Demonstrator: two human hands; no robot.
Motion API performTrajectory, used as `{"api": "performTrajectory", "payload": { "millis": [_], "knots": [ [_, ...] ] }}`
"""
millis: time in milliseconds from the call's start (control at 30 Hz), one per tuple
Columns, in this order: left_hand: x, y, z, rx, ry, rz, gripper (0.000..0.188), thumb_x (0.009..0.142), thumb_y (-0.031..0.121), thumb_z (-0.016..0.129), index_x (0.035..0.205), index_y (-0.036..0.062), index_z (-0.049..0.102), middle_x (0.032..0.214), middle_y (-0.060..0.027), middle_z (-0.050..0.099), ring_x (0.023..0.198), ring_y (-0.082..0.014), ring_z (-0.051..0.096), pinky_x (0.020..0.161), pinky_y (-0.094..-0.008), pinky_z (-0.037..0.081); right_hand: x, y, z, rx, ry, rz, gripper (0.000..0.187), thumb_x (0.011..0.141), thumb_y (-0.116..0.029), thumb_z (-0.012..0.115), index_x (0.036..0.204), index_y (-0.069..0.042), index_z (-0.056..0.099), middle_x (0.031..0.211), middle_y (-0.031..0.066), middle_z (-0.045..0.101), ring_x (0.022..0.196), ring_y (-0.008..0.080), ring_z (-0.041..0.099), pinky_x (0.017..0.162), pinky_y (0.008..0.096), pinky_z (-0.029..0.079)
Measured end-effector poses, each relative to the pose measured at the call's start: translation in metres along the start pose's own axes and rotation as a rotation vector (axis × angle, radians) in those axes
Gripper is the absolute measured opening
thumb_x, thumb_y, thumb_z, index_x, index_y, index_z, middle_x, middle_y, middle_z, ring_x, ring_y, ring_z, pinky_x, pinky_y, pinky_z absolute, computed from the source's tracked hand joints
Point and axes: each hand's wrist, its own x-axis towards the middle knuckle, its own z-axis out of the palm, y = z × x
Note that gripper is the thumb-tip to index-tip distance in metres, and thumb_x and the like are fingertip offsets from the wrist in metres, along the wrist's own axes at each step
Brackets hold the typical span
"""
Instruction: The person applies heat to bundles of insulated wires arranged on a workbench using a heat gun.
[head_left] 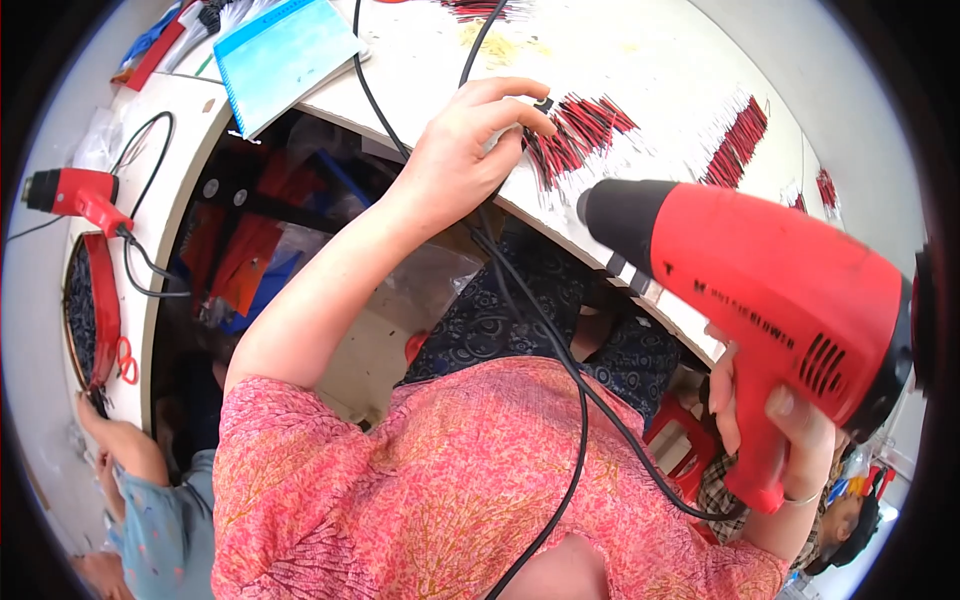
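Seems underway: clamps a heat gun [770, 285] in the right hand [805, 430], curls the left hand [462, 145], with unclear hold, at piled wires [588, 132], with done and undone indistinguishable.

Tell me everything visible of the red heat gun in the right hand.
The red plastic-looking heat gun has a black nozzle, black rear end, slotted vents and red handle, gripped by the right hand. A black cord seems to leave its base. Nozzle pointing left, it is held near the white table; whether it runs is unclear.

Two heat guns [775, 300] [85, 192]; one notebook [285, 60]
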Motion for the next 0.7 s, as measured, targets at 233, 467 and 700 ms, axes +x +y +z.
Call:
{"api": "performTrajectory", "payload": {
  "millis": [233,467,700],
  "knots": [
    [-0.001,-0.001,-0.001,0.026,-0.003,-0.005,0.028,0.089,-0.007,0.056,0.106,0.0066,0.074,0.13,-0.0071,0.067,0.124,-0.0255,0.062,0.104,-0.0348,0.048,0.019,-0.005,0.0,-0.023,-0.107,-0.004,0.084,0.08,-0.051,0.074,0.123,0.018,0.054,0.077,0.0178,0.064,0.043,0.0131,0.05,0.044,0.0211,0.038],
    [-0.001,0.005,-0.002,0.02,0.014,-0.033,0.029,0.092,-0.006,0.056,0.11,0.0072,0.073,0.131,-0.0075,0.067,0.125,-0.0245,0.061,0.105,-0.0343,0.047,0.015,-0.014,0.002,-0.006,-0.055,-0.041,0.079,0.082,-0.047,0.073,0.122,0.018,0.054,0.08,0.019,0.065,0.043,0.0115,0.048,0.043,0.0215,0.037],
    [0.0,0.005,-0.001,0.031,0.002,-0.038,0.029,0.092,-0.006,0.056,0.111,0.0071,0.073,0.131,-0.0078,0.067,0.125,-0.0251,0.062,0.105,-0.034,0.047,0.016,-0.005,-0.013,-0.05,-0.023,0.013,0.075,0.084,-0.044,0.071,0.125,0.016,0.054,0.082,0.0184,0.065,0.046,0.0119,0.051,0.044,0.0218,0.039]
  ]
}}
